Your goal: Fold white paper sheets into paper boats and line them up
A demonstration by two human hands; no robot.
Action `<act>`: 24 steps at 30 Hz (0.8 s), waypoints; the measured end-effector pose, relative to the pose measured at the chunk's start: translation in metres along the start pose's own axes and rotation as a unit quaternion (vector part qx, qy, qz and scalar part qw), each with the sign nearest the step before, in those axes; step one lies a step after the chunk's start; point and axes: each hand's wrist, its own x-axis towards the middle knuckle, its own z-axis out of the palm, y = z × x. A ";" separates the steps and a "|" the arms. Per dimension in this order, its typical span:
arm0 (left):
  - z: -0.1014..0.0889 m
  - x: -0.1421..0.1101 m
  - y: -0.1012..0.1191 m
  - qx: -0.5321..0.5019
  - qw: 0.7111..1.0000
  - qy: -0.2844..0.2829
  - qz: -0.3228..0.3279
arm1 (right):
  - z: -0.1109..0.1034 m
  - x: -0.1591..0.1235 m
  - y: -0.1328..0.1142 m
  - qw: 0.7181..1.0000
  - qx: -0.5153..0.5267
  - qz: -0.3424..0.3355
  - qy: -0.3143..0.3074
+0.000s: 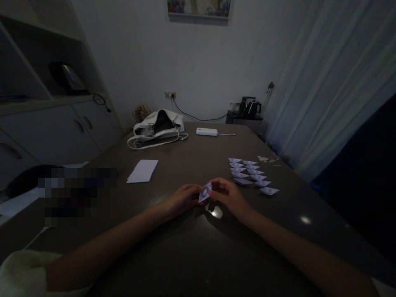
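Between my two hands, just above the dark table [173,255], is a small folded piece of white paper [205,192], its visible face roughly diamond-shaped. My left hand [185,197] pinches its left side with thumb and fingers. On the other side my right hand [227,196] grips the right edge, thumb in front and fingers behind. Part of the paper is hidden by my fingers. Folded paper boats [258,177] stand in two rows to the right of my right hand. A stack of white paper sheets [142,171] lies to the left, beyond my left hand.
A white handbag [159,128] rests at the table's far left, with a white power bank [206,132] and short cable to its right. Paper scraps [263,159] lie near the right edge. A black kettle [252,108] stands on a side cabinet. Blurred items occupy the left.
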 end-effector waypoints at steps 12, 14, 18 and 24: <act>0.001 -0.003 0.008 -0.033 0.996 0.067 -0.040 | -0.003 0.001 -0.001 0.999 0.030 0.026 0.019; 0.000 -0.003 0.007 -0.030 0.997 0.065 -0.037 | -0.003 0.001 -0.002 0.999 0.030 0.037 0.023; -0.001 -0.002 0.005 -0.014 0.997 0.074 -0.025 | -0.007 0.003 -0.005 0.998 0.005 0.040 0.040; 0.000 -0.003 0.008 0.020 0.995 0.089 -0.029 | -0.021 0.007 -0.011 0.989 -0.128 -0.009 0.069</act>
